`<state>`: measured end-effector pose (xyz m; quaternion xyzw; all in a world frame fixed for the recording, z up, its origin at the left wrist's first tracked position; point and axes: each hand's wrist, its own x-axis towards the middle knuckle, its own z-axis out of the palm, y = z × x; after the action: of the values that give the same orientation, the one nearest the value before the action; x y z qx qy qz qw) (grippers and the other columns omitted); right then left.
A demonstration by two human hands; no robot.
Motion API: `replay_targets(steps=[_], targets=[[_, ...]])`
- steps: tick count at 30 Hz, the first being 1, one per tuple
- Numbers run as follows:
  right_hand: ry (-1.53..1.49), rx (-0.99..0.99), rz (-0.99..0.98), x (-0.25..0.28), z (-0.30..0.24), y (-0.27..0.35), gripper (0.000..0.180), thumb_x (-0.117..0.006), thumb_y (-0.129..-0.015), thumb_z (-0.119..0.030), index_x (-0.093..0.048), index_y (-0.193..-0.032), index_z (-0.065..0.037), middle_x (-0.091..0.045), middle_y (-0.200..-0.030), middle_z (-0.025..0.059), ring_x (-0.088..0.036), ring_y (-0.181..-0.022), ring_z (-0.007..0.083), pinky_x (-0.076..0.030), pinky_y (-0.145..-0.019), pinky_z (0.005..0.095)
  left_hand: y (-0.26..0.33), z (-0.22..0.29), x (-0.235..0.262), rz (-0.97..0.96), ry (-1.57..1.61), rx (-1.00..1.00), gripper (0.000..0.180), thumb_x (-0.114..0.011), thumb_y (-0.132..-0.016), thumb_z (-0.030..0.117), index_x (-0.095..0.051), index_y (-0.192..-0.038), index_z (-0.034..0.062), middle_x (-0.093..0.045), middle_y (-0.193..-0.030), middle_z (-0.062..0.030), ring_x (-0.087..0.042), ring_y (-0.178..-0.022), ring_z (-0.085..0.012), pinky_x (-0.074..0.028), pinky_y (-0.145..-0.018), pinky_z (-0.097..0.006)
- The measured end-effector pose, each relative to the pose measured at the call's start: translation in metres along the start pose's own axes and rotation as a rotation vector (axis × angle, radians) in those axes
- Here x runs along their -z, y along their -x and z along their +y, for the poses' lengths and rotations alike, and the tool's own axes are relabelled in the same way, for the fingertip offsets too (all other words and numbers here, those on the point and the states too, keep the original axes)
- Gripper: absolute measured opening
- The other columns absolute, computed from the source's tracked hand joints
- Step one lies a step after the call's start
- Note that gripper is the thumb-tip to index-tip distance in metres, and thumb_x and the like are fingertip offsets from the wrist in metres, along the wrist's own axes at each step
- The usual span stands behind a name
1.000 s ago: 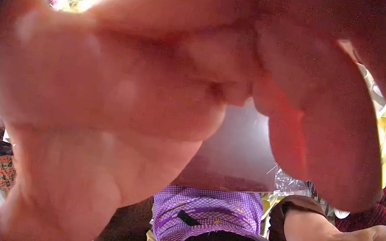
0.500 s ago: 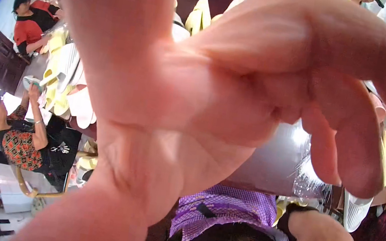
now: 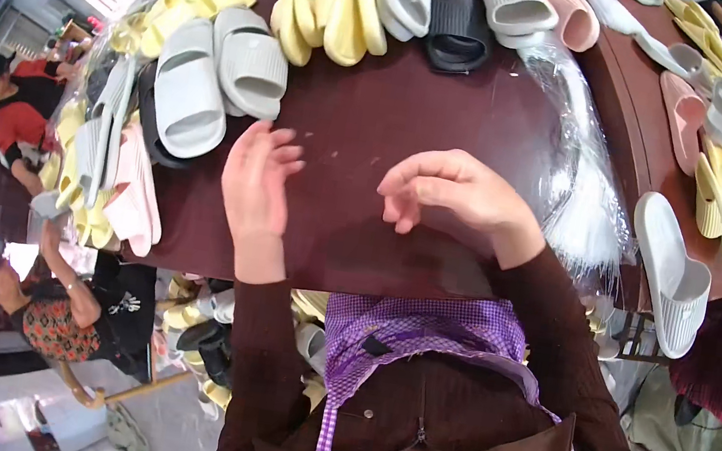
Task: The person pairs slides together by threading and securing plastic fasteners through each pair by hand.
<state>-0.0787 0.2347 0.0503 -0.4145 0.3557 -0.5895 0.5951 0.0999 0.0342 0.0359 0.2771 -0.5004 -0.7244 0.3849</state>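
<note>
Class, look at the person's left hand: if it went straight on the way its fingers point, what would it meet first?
The left hand would probably first meet the nearest grey slipper, just ahead of it, though the gap in depth is unclear.

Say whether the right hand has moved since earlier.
Yes. The right hand has moved forward and leftward, from short of the near edge of the dark red table to above it.

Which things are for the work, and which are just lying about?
Probably for the work:
Pale grey rubbery-looking slippers, nearest the left hand
Clear shiny plastic wrapping, nearest the right hand
Dark red glossy tabletop, below both hands

Probably just lying about:
Tan wooden bar, lower left
White boxy object, lower left
</note>
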Motion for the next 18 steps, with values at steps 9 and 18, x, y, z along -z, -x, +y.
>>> replay_targets(steps=[9, 18], targets=[[-0.269, -0.009, 0.222, 0.014, 0.048, -0.012, 0.017, -0.052, -0.093, -0.015, -0.061, -0.099, -0.001, -0.062, -0.082, 0.0058, -0.058, -0.067, 0.0112, -0.049, -0.062, 0.0247, -0.073, -0.038, 0.053, 0.332, -0.079, 0.033, 0.048, -0.067, -0.084, 0.027, -0.047, -0.119, -0.0011, -0.053, -0.115, -0.0172, -0.054, -0.101, -0.0300, -0.048, -0.077, -0.040], [-0.387, 0.002, 0.286, 0.009, 0.039, -0.007, 0.015, -0.052, -0.093, -0.015, -0.061, -0.096, -0.003, -0.061, -0.079, 0.0045, -0.056, -0.064, 0.0101, -0.047, -0.060, 0.0231, -0.090, -0.005, 0.078, 0.510, 0.417, -0.147, 0.042, -0.056, -0.089, 0.014, -0.041, -0.121, -0.0086, -0.049, -0.118, -0.0213, -0.054, -0.103, -0.0346, -0.050, -0.083, -0.044]])
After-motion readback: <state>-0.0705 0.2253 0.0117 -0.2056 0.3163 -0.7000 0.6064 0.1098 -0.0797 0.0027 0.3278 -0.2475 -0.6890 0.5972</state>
